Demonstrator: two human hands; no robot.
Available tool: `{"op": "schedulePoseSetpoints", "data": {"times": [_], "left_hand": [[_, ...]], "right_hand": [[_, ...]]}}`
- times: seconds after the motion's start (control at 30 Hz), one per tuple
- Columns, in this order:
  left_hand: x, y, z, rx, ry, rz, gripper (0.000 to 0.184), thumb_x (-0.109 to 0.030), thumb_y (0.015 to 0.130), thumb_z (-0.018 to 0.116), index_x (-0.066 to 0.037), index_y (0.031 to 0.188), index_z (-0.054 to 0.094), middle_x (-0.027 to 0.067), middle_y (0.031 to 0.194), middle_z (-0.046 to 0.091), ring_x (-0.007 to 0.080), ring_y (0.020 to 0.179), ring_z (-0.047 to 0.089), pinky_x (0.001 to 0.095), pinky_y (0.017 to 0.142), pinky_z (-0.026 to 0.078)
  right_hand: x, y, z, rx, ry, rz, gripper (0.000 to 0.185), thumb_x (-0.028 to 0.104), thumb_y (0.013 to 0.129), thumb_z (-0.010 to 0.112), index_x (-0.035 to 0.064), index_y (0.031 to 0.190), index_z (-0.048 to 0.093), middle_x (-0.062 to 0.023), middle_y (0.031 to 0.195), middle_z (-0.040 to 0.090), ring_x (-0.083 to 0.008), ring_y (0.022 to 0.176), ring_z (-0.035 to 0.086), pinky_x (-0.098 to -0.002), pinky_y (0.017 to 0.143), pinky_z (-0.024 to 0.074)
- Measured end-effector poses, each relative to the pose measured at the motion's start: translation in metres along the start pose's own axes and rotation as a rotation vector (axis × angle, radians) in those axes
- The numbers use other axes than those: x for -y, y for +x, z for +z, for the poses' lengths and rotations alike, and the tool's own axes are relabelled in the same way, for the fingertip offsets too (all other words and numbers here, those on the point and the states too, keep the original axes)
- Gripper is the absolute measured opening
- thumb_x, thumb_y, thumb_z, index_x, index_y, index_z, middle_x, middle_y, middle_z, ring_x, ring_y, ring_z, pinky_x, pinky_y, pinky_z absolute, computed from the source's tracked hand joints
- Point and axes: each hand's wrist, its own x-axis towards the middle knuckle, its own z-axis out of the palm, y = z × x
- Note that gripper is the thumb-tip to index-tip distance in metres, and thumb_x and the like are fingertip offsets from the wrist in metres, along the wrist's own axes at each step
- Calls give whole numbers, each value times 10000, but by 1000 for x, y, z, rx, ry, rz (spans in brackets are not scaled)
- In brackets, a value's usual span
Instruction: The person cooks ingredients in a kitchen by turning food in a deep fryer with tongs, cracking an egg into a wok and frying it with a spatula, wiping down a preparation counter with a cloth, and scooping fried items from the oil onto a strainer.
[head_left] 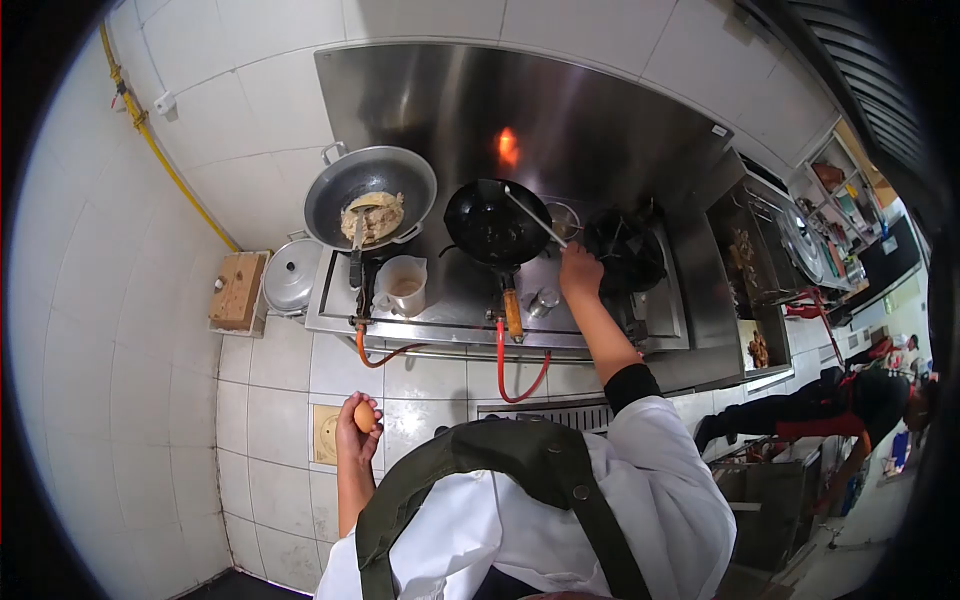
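My left hand (359, 425) is closed around a brown egg (366, 416), held low over the floor, away from the stove. My right hand (580, 271) grips the end of a long-handled spatula (533, 216). Its dark head reaches into the far side of a black wok (475, 225), though the head's exact shape is hard to make out. The wok rests on the middle burner, its wooden handle (512, 310) pointing toward me. Dark, shiny patches show inside it.
On the left burner a large grey wok (330, 195) holds pale food (375, 222) and a utensil. A measuring jug (402, 285), a small glass (543, 301) and a glass bowl (563, 220) stand on the stove (450, 318). A lidded pot (291, 275) is at left. Another person (790, 410) is at right.
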Motion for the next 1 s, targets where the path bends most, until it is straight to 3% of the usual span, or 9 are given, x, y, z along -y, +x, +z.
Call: {"op": "schedulePoseSetpoints", "data": {"times": [0.1, 0.2, 0.27, 0.3, 0.47, 0.67, 0.8, 0.9, 1.0], "left_hand": [[-3, 1, 2, 16, 2, 7, 157, -270, 810, 541, -119, 783, 503, 7, 692, 534, 110, 557, 521, 178, 407, 382], [-2, 2, 7, -9, 6, 9, 151, -266, 803, 551, -123, 785, 504, 6, 695, 535, 113, 558, 513, 176, 394, 354], [0, 3, 7, -34, -4, 6, 141, -271, 800, 551, -138, 777, 509, 1, 685, 536, 113, 557, 512, 176, 385, 341], [0, 2, 8, -17, -8, 4, 140, -274, 801, 549, -143, 771, 511, -1, 679, 536, 113, 554, 513, 176, 384, 346], [0, 0, 22, -26, 69, 5, 156, -280, 812, 536, -134, 774, 499, -5, 677, 526, 113, 548, 524, 172, 379, 369], [19, 3, 61, -85, 136, 7, 172, -308, 816, 520, -141, 783, 493, -17, 684, 522, 102, 552, 516, 174, 388, 354], [49, 5, 100, -148, 140, -42, 171, -309, 813, 510, -142, 781, 489, -17, 694, 517, 104, 576, 499, 184, 428, 347], [74, 0, 126, -173, 168, -72, 169, -306, 814, 502, -140, 785, 489, -9, 698, 509, 119, 582, 490, 195, 435, 352], [94, -4, 143, -231, 156, -74, 178, -302, 812, 503, -127, 789, 482, 6, 709, 499, 134, 593, 476, 204, 443, 349]], "right_hand": [[-1, -6, 14, -34, 155, 96, 197, 252, 836, 490, 62, 786, 500, -96, 702, 578, -244, 627, 595, -382, 500, 441], [-39, -11, 140, 440, 631, 499, 226, 281, 835, 501, 68, 759, 486, -97, 634, 556, -203, 492, 531, -352, 396, 382], [-29, -25, 109, 853, 1395, 1189, 217, 284, 833, 513, 83, 756, 485, -102, 613, 538, -150, 418, 426, -296, 349, 313], [-28, -34, 103, 850, 1665, 1316, 197, 262, 836, 512, 92, 744, 479, -110, 613, 533, -127, 411, 370, -255, 365, 288], [-36, -49, 79, 682, 1891, 1303, 217, 257, 829, 537, 73, 732, 472, -101, 596, 529, -124, 419, 394, -229, 379, 313], [-80, -29, 82, 282, 1633, 1065, 274, 254, 826, 538, 45, 662, 470, -78, 516, 523, -131, 361, 427, -237, 321, 302], [-99, -18, 190, 94, 1547, 1006, 269, 226, 835, 522, 38, 649, 475, -81, 495, 521, -141, 312, 416, -266, 295, 321], [-98, -6, 229, 230, 1533, 1159, 264, 237, 845, 507, 35, 675, 488, -76, 498, 512, -143, 339, 437, -268, 306, 338], [-96, -14, 288, 197, 1502, 1167, 197, 186, 818, 527, -3, 768, 546, -85, 584, 543, -166, 445, 513, -298, 400, 393]]}}
